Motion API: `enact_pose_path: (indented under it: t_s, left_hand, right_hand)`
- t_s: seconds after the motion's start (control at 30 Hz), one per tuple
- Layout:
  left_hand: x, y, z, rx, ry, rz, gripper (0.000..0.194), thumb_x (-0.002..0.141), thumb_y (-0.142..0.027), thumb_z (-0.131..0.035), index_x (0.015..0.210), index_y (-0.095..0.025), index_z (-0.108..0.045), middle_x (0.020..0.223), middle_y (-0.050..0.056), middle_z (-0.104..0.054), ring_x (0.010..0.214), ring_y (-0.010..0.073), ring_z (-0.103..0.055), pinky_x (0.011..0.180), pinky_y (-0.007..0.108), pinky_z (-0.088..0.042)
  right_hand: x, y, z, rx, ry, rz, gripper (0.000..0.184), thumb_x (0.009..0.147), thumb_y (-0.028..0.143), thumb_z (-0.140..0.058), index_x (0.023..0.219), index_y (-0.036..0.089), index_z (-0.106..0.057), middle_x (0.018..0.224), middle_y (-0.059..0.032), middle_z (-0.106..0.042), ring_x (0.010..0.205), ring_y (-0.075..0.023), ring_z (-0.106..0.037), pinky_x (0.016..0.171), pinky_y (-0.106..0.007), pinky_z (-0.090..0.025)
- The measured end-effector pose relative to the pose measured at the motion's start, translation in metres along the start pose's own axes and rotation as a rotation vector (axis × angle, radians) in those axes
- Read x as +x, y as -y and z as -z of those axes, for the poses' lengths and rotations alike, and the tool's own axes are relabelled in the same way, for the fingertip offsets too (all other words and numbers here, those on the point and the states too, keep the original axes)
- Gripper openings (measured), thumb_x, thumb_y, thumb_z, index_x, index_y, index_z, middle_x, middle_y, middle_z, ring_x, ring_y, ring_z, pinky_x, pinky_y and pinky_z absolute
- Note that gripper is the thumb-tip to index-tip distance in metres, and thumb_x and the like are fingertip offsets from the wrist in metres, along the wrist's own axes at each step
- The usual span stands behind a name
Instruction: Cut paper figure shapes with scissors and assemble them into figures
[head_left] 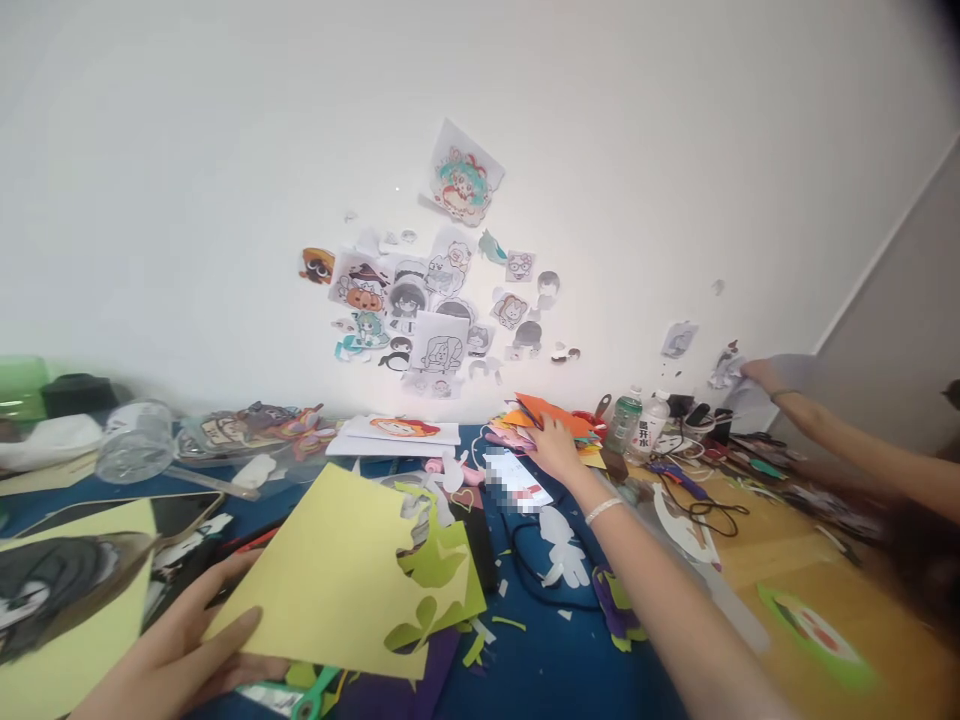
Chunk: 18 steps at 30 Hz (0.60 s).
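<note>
My left hand (pixel 191 630) grips the lower left corner of a yellow sheet of paper (pixel 322 570), thumb on top and fingers beneath. Shapes are cut out along the sheet's right side, where green paper scraps (pixel 446 555) show. My right hand (pixel 556 450) reaches to the back of the table, its fingers closed on orange paper (pixel 570 420) atop a pile of coloured sheets. A lit phone (pixel 529 490) lies just below that hand. Green-handled scissors (pixel 319 695) are partly hidden under the yellow sheet.
White paper cutouts (pixel 562 545) and scraps lie on the blue table cover (pixel 540 640). Bottles (pixel 649 425) and cables stand at the back right. A clear plastic cup (pixel 135 440) lies at left. Another person's hand (pixel 765 375) touches paper on the wall at right. Drawings (pixel 442 345) hang ahead.
</note>
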<state>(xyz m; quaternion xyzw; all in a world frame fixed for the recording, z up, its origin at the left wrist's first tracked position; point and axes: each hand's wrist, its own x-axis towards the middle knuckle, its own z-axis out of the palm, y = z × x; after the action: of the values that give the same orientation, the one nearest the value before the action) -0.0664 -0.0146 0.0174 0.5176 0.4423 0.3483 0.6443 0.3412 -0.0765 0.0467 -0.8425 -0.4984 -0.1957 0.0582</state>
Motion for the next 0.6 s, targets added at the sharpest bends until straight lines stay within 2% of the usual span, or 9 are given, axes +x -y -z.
enact_pose_path:
  t_s: [0.07, 0.13, 0.2, 0.23, 0.27, 0.33, 0.43, 0.5, 0.6]
  left_hand:
    - [-0.003, -0.007, 0.002, 0.0, 0.058, 0.018, 0.1, 0.031, -0.054, -0.078, 0.118, -0.03, -0.035, 0.07, -0.006, -0.07, 0.054, 0.0244, -0.064, 0.057, 0.033, -0.056]
    - [-0.006, -0.013, 0.005, 0.027, 0.097, 0.03, 0.1, 0.034, -0.053, -0.077, 0.12, -0.027, -0.033, 0.068, -0.005, -0.069, 0.057, 0.0243, -0.065, 0.063, 0.034, -0.056]
    - [-0.01, -0.018, 0.007, 0.081, 0.086, 0.006, 0.096, 0.04, -0.054, -0.075, 0.121, -0.024, -0.034, 0.066, -0.005, -0.068, 0.061, 0.0234, -0.065, 0.065, 0.031, -0.054]
    - [-0.014, -0.021, 0.007, 0.111, 0.068, -0.023, 0.092, 0.044, -0.055, -0.073, 0.121, -0.022, -0.035, 0.064, -0.004, -0.067, 0.061, 0.0225, -0.064, 0.062, 0.029, -0.053]
    - [-0.018, -0.023, 0.006, 0.142, 0.048, -0.057, 0.087, 0.049, -0.055, -0.07, 0.121, -0.021, -0.036, 0.061, -0.004, -0.066, 0.061, 0.0214, -0.064, 0.058, 0.027, -0.052]
    - [-0.028, -0.027, 0.001, 0.185, 0.046, -0.121, 0.079, 0.056, -0.055, -0.065, 0.121, -0.018, -0.037, 0.055, -0.005, -0.062, 0.058, 0.0187, -0.062, 0.051, 0.023, -0.048]
    - [-0.037, -0.029, -0.007, 0.196, 0.049, -0.224, 0.068, 0.062, -0.051, -0.063, 0.115, -0.014, -0.044, 0.044, -0.008, -0.052, 0.048, 0.0138, -0.055, 0.049, 0.021, -0.044]
    - [-0.038, -0.027, -0.011, 0.191, 0.063, -0.271, 0.062, 0.061, -0.05, -0.064, 0.108, -0.013, -0.048, 0.042, -0.01, -0.047, 0.041, 0.0114, -0.049, 0.046, 0.021, -0.041]
    - [-0.035, -0.022, -0.014, 0.167, 0.097, -0.249, 0.057, 0.06, -0.049, -0.066, 0.104, -0.016, -0.051, 0.049, -0.007, -0.054, 0.043, 0.0115, -0.051, 0.042, 0.02, -0.041]
  right_hand:
    - [-0.008, 0.002, 0.01, 0.037, -0.023, -0.022, 0.039, 0.073, 0.016, -0.057, 0.112, 0.022, -0.057, 0.131, -0.0147, -0.035, 0.116, -0.0332, -0.033, 0.093, -0.048, -0.025]
    - [-0.021, 0.008, 0.024, 0.183, -0.086, -0.026, 0.04, 0.069, 0.009, -0.056, 0.107, 0.022, -0.059, 0.132, -0.0119, -0.035, 0.121, -0.0313, -0.028, 0.097, -0.046, -0.022]
    - [-0.04, 0.021, 0.039, 0.45, -0.137, 0.023, 0.033, 0.071, 0.01, -0.055, 0.102, 0.02, -0.061, 0.128, -0.0105, -0.041, 0.12, -0.0273, -0.031, 0.099, -0.042, -0.023]
    - [-0.053, 0.031, 0.046, 0.641, -0.11, 0.078, 0.029, 0.073, 0.014, -0.055, 0.101, 0.02, -0.06, 0.124, -0.0093, -0.046, 0.118, -0.0248, -0.036, 0.098, -0.04, -0.026]
    - [-0.066, 0.043, 0.053, 0.871, -0.038, 0.125, 0.028, 0.077, 0.02, -0.054, 0.104, 0.02, -0.057, 0.119, -0.0087, -0.05, 0.112, -0.0222, -0.043, 0.096, -0.038, -0.03]
    - [-0.094, 0.07, 0.063, 1.323, 0.265, 0.22, 0.041, 0.08, 0.036, -0.053, 0.118, 0.022, -0.045, 0.112, -0.0088, -0.055, 0.095, -0.0193, -0.056, 0.087, -0.037, -0.039]
    - [-0.131, 0.108, 0.071, 1.712, 0.547, 0.257, 0.052, 0.076, 0.045, -0.057, 0.12, 0.02, -0.043, 0.095, -0.0067, -0.061, 0.074, -0.0164, -0.061, 0.078, -0.036, -0.044]
    - [-0.148, 0.128, 0.071, 1.837, 0.627, 0.232, 0.046, 0.074, 0.044, -0.06, 0.112, 0.019, -0.051, 0.089, -0.0062, -0.062, 0.073, -0.0175, -0.061, 0.072, -0.034, -0.046]
    - [-0.164, 0.145, 0.064, 1.883, 0.581, 0.081, 0.034, 0.069, 0.036, -0.065, 0.095, 0.015, -0.061, 0.081, -0.0055, -0.064, 0.071, -0.0183, -0.061, 0.067, -0.031, -0.046]
